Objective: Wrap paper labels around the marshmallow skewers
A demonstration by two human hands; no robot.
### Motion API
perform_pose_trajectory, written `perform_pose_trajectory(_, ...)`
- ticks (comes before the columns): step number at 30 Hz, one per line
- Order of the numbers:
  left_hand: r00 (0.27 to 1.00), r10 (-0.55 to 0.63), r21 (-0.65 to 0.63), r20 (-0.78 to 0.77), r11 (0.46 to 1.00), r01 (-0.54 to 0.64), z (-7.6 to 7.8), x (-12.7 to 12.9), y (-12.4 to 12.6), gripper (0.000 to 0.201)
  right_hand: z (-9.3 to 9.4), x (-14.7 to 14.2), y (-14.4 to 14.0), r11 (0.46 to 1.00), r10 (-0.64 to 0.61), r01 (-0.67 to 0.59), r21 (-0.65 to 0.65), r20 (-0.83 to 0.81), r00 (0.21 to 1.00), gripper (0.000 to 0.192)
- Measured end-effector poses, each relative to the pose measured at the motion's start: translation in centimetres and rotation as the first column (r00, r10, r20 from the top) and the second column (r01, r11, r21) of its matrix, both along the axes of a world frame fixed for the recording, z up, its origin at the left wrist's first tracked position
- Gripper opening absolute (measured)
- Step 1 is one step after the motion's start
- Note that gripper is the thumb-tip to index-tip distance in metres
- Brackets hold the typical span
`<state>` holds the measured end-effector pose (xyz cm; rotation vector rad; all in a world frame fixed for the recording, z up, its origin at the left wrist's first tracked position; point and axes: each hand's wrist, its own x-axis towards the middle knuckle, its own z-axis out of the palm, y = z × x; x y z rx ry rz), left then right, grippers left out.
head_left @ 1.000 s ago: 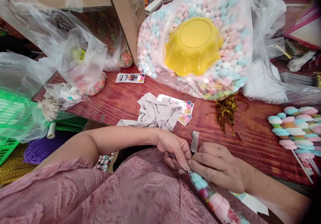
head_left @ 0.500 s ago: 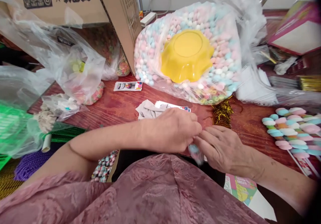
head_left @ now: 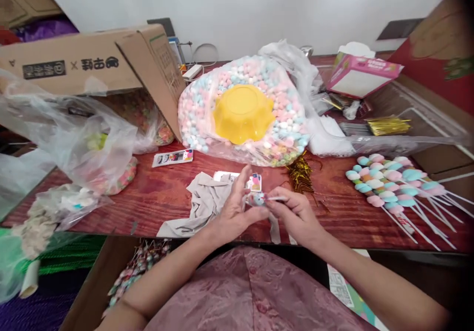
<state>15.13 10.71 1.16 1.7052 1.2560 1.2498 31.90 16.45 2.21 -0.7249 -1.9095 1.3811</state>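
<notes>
My right hand pinches the white stick of a marshmallow skewer in clear wrapping. The skewer's bluish wrapped end lies across the gap between the thumb and fingers of my left hand. That hand is open, its fingers stretched upward and its thumb pointing right; whether it bears any of the weight I cannot tell. A crumpled grey cloth lies left of my hands. Just behind them are printed labels, partly hidden. Gold twist ties lie in a bunch behind my right hand.
Marshmallow skewers are piled at the right, sticks toward the front edge. At the back, a yellow bowl sits upside down on a large bag of marshmallows. A cardboard box and plastic bags fill the left side.
My hands were close together, low at the table edge; now they are raised over the table and a little apart. My left hand has opened. The view has tilted up.
</notes>
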Motion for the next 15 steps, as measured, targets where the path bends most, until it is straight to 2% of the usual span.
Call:
perform_pose_trajectory(2,0.983,-0.135,-0.07,-0.127,0.989,0.127,0.0,-0.7,-1.4,0.067,0.0,-0.4,-0.9,1.0,0.001,-0.003,-0.022,-0.077,0.997,0.019)
perform_pose_trajectory(3,0.964,-0.149,-0.046,-0.221,0.989,0.143,-0.1,-1.3,-2.1,0.06,-0.1,-0.7,-1.4,0.994,0.033,-0.044,-0.097,-0.116,0.993,0.018)
perform_pose_trajectory(4,0.935,-0.138,0.029,-0.328,0.987,0.156,-0.3,-2.1,-2.6,0.057,-0.4,-1.1,-2.0,0.969,0.055,-0.087,-0.231,-0.142,0.988,0.016)
perform_pose_trajectory(5,0.901,-0.072,0.187,-0.428,0.968,0.166,-0.5,-3.0,-3.2,0.057,-0.8,-1.7,-2.5,0.898,0.047,-0.123,-0.422,-0.186,0.981,0.016)
perform_pose_trajectory(6,0.855,0.021,0.354,-0.518,0.915,0.192,-0.7,-4.0,-3.6,0.059,-1.3,-2.4,-2.9,0.757,0.072,-0.202,-0.622,-0.227,0.971,0.018)
perform_pose_trajectory(7,0.795,0.107,0.434,-0.597,0.877,0.208,-1.0,-5.0,-4.2,0.062,-1.8,-3.1,-3.4,0.684,0.111,-0.253,-0.684,-0.245,0.963,0.021)
perform_pose_trajectory(9,0.7,0.176,0.488,-0.692,0.829,0.273,-1.4,-6.7,-5.6,0.066,-2.7,-4.8,-4.4,0.499,0.229,-0.385,-0.776,-0.311,0.922,0.022)
perform_pose_trajectory(11,0.642,0.203,0.452,-0.74,0.856,0.251,-1.7,-8.2,-7.7,0.065,-3.1,-6.4,-5.5,0.336,0.307,-0.48,-0.81,-0.388,0.869,0.024)
perform_pose_trajectory(12,0.623,0.205,0.414,-0.755,0.886,0.21,-1.8,-8.9,-9.1,0.062,-3.2,-6.9,-6.1,0.284,0.325,-0.495,-0.821,-0.404,0.855,0.023)
perform_pose_trajectory(13,0.604,0.198,0.356,-0.772,0.922,0.153,-1.9,-9.8,-10.6,0.058,-3.2,-7.1,-6.7,0.283,0.333,-0.487,-0.826,-0.391,0.858,0.02)
perform_pose_trajectory(14,0.581,0.171,0.271,-0.796,0.958,0.089,-1.9,-10.7,-12.2,0.052,-3.2,-7.0,-7.1,0.342,0.352,-0.47,-0.814,-0.353,0.867,0.014)
perform_pose_trajectory(15,0.548,0.111,0.144,-0.829,0.989,0.018,-2.0,-11.6,-13.9,0.046,-3.3,-6.7,-7.3,0.47,0.385,-0.453,-0.758,-0.286,0.877,0.011)
